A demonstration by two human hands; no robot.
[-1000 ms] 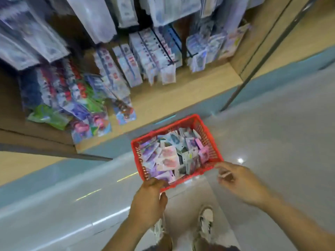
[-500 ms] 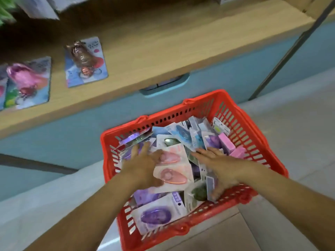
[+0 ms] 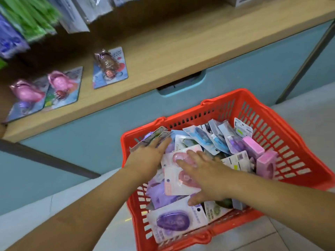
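A red plastic basket [image 3: 282, 142] stands on the floor, full of small carded packs in pink, purple and blue. My left hand [image 3: 146, 158] lies flat on the packs at the basket's left side, fingers straight and pointing away from me. My right hand [image 3: 203, 171] rests with spread fingers on two pink carded packs [image 3: 178, 185] in the middle of the pile, thumb down near a purple pack [image 3: 174, 221]. Neither hand grips anything that I can see.
A low wooden shelf [image 3: 163, 57] runs behind the basket, with a brown keychain card [image 3: 109, 67] and pink keychain cards [image 3: 61, 87] lying on it. Hanging packets [image 3: 27, 19] fill the upper left. A teal base panel [image 3: 90, 133] sits under the shelf.
The view dropped close to the basket. Both hands went from its near rim into the pile; my right hand has since shifted left onto the pink packs.
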